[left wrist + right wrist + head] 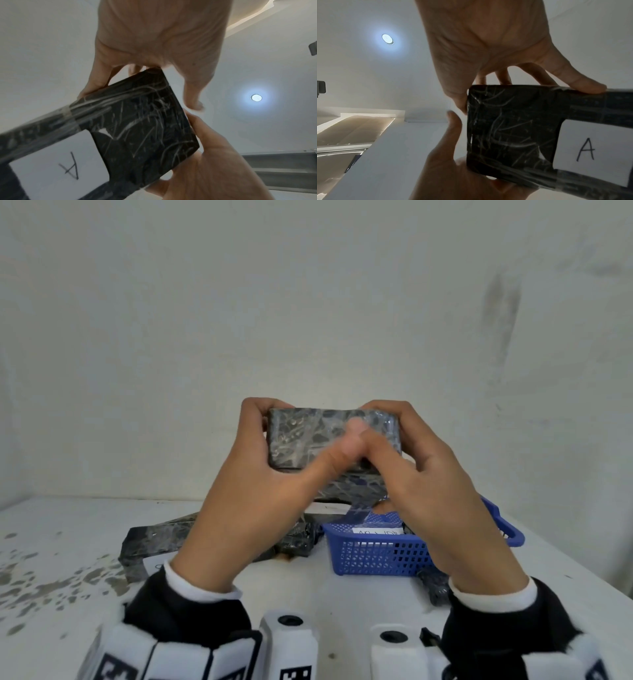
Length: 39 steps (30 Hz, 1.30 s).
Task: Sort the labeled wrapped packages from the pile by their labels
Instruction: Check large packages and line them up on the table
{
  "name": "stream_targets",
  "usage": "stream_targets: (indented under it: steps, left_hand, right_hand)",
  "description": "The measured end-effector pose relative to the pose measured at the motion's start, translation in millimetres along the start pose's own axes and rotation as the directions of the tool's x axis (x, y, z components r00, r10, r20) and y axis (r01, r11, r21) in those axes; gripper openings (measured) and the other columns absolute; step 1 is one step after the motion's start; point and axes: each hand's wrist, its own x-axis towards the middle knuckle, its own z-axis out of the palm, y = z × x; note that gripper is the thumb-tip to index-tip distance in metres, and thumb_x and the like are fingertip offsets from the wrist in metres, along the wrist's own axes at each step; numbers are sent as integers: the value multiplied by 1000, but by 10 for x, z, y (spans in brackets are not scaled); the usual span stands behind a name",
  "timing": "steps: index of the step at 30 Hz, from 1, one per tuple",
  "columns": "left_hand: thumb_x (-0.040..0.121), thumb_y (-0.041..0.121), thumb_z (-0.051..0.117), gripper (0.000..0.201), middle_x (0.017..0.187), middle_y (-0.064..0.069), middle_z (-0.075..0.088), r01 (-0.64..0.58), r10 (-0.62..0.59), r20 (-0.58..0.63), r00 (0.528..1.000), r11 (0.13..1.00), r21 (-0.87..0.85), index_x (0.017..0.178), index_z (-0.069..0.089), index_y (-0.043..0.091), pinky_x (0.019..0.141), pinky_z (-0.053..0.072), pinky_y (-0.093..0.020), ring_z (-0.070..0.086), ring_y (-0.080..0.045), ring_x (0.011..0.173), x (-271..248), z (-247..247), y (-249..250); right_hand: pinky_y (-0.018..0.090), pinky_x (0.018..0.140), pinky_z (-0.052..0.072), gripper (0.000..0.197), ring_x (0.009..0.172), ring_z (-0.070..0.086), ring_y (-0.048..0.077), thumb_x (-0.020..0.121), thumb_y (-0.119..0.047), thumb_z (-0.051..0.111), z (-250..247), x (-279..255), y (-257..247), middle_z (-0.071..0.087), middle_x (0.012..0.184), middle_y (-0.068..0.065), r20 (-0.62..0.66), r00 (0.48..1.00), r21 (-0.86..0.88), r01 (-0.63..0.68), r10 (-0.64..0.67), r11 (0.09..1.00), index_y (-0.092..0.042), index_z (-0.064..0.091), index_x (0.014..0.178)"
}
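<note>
I hold a black plastic-wrapped package (pixel 308 436) up in the air above the table with both hands. My left hand (pixel 260 460) grips its left end and my right hand (pixel 428 481) grips its right end. Both thumbs meet on the near face. The wrist views show its underside, where a white label (pixel 60 166) (pixel 590 151) reads "A". A pile of more black packages (pixel 161 539) lies on the table under my left hand. One of them shows part of a white label.
A blue perforated basket (pixel 376 556) stands at the right and holds a package with a white label (pixel 376 531). A small black package (pixel 433 583) lies in front of the basket. The white table (pixel 291 587) is flecked at the left and meets a wall behind.
</note>
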Motion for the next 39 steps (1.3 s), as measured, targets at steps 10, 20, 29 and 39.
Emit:
stream_targets:
  steps: [10,20,29,39]
  left_hand:
    - [44,53,81,68,103,17,66,47,-43,-172,984,999,15,105,56,35,77,59,-37,70,-13,91,91,-155,-145]
    - [73,47,68,61,102,-4,68,129,-270,-318,909,907,-401,117,45,12,65,60,-39,74,-18,79,154,-341,-70]
    - [72,60,66,72,106,-5,73,290,-361,-199,911,904,-315,121,58,8,76,59,-39,72,-16,92,180,-385,-123]
    - [48,58,87,85,106,16,70,167,-155,-218,964,985,39,123,52,35,91,52,-34,69,-4,95,140,-349,-165]
  right_hand:
    - [27,76,60,53,92,72,4,71,-65,54,-33,27,-4,68,114,-16,-63,998,43,-18,21,999,-47,60,120]
    - [46,116,34,100,147,34,18,78,-60,68,-308,101,207,21,165,-9,-66,972,-252,-236,227,938,-60,-2,149]
    - [40,74,59,76,74,74,21,73,-47,69,-367,154,276,77,104,0,-15,992,24,-125,125,992,-45,41,144]
    - [7,66,52,83,85,74,8,68,-51,75,-423,113,208,71,114,-18,-68,995,-101,-76,69,992,-52,38,142]
